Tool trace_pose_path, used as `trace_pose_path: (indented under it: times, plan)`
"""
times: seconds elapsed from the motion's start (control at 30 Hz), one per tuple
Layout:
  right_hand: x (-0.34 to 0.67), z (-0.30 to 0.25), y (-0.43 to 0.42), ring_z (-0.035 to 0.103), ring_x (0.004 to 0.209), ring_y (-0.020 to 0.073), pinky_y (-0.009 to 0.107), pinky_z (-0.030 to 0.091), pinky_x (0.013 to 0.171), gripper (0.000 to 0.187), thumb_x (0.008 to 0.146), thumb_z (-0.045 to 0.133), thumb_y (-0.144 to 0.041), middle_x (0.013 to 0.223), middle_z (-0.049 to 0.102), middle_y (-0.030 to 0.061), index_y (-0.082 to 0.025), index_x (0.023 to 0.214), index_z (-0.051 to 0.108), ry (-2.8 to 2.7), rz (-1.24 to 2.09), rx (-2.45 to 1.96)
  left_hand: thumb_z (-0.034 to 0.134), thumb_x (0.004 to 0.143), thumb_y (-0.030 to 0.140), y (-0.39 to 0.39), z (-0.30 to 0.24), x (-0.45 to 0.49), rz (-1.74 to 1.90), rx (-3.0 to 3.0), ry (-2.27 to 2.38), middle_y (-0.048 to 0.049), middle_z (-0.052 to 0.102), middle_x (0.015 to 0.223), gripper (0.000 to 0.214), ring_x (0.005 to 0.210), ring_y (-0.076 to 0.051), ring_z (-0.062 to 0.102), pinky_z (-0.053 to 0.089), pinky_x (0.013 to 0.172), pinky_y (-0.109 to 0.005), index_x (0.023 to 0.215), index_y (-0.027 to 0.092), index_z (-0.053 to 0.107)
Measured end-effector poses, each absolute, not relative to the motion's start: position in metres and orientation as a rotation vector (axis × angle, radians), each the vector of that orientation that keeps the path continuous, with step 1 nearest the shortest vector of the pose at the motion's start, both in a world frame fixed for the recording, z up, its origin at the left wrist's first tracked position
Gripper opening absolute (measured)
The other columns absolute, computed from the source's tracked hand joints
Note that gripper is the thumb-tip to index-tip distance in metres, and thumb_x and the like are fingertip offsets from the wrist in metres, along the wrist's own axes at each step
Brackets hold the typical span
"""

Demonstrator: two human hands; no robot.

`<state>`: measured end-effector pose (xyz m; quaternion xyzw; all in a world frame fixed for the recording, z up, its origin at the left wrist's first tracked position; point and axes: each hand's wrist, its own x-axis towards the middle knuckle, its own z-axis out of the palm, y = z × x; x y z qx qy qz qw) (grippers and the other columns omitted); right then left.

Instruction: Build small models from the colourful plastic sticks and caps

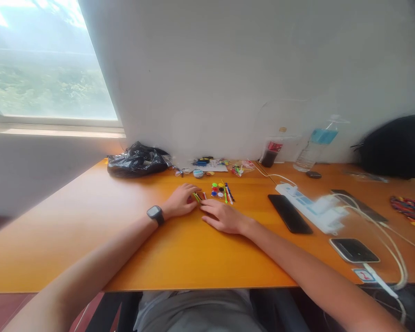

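My left hand (pixel 182 200), with a dark watch (pixel 155 213) on its wrist, rests on the orange table (pixel 90 235) with its fingers curled over some small coloured sticks (pixel 197 197). My right hand (pixel 223 216) lies flat beside it, fingers stretched toward the same sticks. Just beyond both hands sit several small round coloured pieces (pixel 218 189) and more thin coloured sticks (pixel 228 192).
A black plastic bag (pixel 136 159) lies at the back left. Small items and a paper (pixel 212 164) sit by the wall. To the right are a black phone (pixel 289 213), a white power strip (pixel 311 207) with cables, another phone (pixel 353 249), bottles (pixel 314 147) and a black bag (pixel 396 145).
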<state>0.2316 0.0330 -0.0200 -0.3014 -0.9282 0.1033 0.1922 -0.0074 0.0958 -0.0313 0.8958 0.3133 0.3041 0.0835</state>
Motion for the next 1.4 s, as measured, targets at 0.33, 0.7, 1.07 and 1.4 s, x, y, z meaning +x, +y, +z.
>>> trace_pose_path:
  times: [0.33,0.7,1.07,1.4]
  plan:
    - [0.234,-0.033,0.047,0.059,0.139,0.0253,0.045,0.047,0.12,0.044,0.107,0.046,-0.016,0.15,0.062,0.0115,-0.023,0.147,0.06,-2.504,0.294,-0.796,0.063,0.079,0.016,0.098,-0.037,-0.008,0.945,2.499,0.926,-0.0111,0.075,0.108,0.042,0.096,-0.025,0.07,0.057,0.088,-0.037,0.12,0.016,0.07]
    - [0.235,-0.036,0.049,0.061,0.133,0.0261,0.045,0.05,0.115,0.038,0.105,0.048,-0.013,0.142,0.067,0.0125,-0.021,0.137,0.066,-2.534,0.234,-0.775,0.043,0.081,0.025,0.114,-0.039,-0.017,1.038,1.854,1.139,-0.0115,0.077,0.1,0.036,0.092,-0.024,0.073,0.058,0.085,-0.033,0.096,0.013,0.073]
    - [0.235,-0.024,0.044,0.067,0.122,0.0267,0.044,0.053,0.109,0.023,0.101,0.06,-0.016,0.13,0.072,0.0132,-0.02,0.121,0.072,-2.498,0.313,-0.704,0.053,0.077,0.027,0.108,-0.033,-0.017,0.951,1.889,1.12,-0.006,0.077,0.09,0.028,0.084,-0.021,0.071,0.055,0.079,-0.03,0.09,0.016,0.075]
    - [0.24,-0.03,0.053,0.061,0.128,0.0276,0.049,0.048,0.115,0.033,0.104,0.047,-0.01,0.13,0.071,0.0141,-0.019,0.128,0.068,-2.456,0.186,-0.732,0.071,0.078,0.03,0.107,-0.016,-0.036,0.829,2.37,0.82,-0.0078,0.073,0.109,0.014,0.11,-0.027,0.064,0.046,0.108,-0.04,0.085,0.019,0.078]
